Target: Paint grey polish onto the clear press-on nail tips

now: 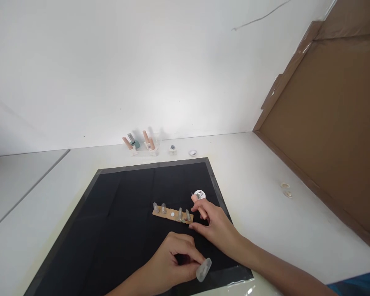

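My left hand (175, 261) is closed, pinching a translucent false nail (204, 269) between thumb and fingertips near the mat's front edge. In my right hand (215, 222) is a peach-coloured nail polish brush (202, 212), its dark tip pointing away from me. The thumb of that hand is by the right end of a tan strip (167, 216); whether it touches cannot be made out. Several translucent false nails (180, 214) stand on the strip, with a white dot (172, 214) near its middle. Just beyond my right fingers lies a small round white dish (200, 194) with something shiny in it.
A black mat (126, 205) with a grey taped border covers part of the white table. At the back stand several nail polish bottles (153, 150), a small open bottle (172, 150) and a small round lid (193, 153). Cardboard (327, 123) rises at right, near two small pale discs (287, 193).
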Tool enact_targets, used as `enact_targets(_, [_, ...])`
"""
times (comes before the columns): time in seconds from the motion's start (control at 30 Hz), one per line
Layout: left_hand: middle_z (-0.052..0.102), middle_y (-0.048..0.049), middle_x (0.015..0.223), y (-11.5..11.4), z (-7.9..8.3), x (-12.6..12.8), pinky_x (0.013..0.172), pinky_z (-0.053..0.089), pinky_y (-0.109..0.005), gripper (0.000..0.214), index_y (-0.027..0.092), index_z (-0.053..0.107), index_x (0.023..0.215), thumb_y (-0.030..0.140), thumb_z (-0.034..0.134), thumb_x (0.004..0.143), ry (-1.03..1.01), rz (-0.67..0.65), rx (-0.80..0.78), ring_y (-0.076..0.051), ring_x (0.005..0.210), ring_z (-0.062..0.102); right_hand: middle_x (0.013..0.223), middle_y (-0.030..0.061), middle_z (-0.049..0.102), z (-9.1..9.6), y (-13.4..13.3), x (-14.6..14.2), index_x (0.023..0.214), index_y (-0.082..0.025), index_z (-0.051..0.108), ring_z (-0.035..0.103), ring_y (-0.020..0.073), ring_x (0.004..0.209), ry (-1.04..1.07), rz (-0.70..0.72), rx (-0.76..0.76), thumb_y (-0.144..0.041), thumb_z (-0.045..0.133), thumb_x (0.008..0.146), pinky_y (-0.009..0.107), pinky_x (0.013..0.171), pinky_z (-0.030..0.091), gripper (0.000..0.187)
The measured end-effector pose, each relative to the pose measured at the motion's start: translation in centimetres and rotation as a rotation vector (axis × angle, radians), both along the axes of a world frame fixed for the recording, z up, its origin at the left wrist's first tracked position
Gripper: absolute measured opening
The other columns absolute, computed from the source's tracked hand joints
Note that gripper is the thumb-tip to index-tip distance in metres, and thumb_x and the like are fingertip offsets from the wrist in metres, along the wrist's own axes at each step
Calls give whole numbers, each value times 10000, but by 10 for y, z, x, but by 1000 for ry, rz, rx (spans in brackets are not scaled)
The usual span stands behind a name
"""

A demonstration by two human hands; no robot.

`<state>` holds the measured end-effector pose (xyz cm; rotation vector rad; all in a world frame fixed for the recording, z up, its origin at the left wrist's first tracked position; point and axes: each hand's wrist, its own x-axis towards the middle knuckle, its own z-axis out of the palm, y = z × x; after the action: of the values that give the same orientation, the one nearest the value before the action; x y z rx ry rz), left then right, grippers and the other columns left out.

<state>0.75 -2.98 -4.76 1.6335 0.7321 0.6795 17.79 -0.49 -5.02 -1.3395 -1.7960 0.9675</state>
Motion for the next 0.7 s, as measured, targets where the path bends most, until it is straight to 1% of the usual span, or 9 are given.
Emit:
enact_targets(0.07, [531,-14,534,0,0,0,469,313,-208,139,140,776,748,231,672,737,12,-15,-16,-86,493,451,614,-55,415,7,2,7,835,-216,520,467,132,558,9,-9,64,-151,605,763,233,555,388,129])
enact_targets(0.13, [542,-18,546,1,-2,-1,466,312,-205,135,145,777,757,222,668,740,24,-26,-24,-87,502,460,624,-42,468,13,8,17,844,-222,515,454,127,523,31,-80,97,-197,527,830,222,498,354,31])
enact_targets(0.17, [545,-19,549,1,-2,-1,466,314,-204,134,145,777,758,220,667,741,29,-28,-27,-86,502,462,660,-28,512,15,13,22,855,-224,511,479,133,545,43,-124,120,-205,501,848,225,511,366,23])
enact_targets(0.23, [547,-21,553,2,-4,-1,464,317,-204,136,145,777,757,225,669,740,40,-27,-43,-84,496,458,843,14,611,14,23,31,897,-231,513,567,163,694,60,-153,135,-203,482,860,249,608,416,55])
enact_targets(0.3, [550,-22,558,3,-5,0,459,312,-205,143,144,777,752,242,674,736,49,-26,-64,-81,487,452,994,35,636,10,34,37,967,-243,519,599,190,813,65,-107,98,-188,447,873,273,665,434,131])
enact_targets(0.37, [551,-23,556,4,-5,0,457,310,-207,154,140,776,744,256,675,735,53,-27,-82,-80,484,450,1090,41,629,3,42,41,1037,-255,519,599,204,906,66,0,56,-165,424,877,298,724,441,207])
enact_targets(0.43, [548,-23,551,5,-5,1,460,314,-206,161,133,774,732,261,676,735,55,-28,-92,-81,485,454,1105,38,629,-3,46,41,1060,-259,520,598,201,922,73,81,34,-155,422,875,314,755,440,235])
enact_targets(0.5, [549,-22,553,5,-4,0,463,323,-202,162,128,770,725,263,680,733,52,-28,-102,-81,489,462,1051,32,641,-6,47,40,1046,-253,536,603,189,874,70,119,16,-155,423,873,317,749,443,229])
enact_targets(0.7, [547,-17,553,8,-3,-1,464,329,-195,175,120,763,716,276,686,729,49,-21,-120,-76,487,466,919,24,625,-3,45,43,930,-228,529,616,169,817,161,63,-16,-131,447,834,313,736,466,160])
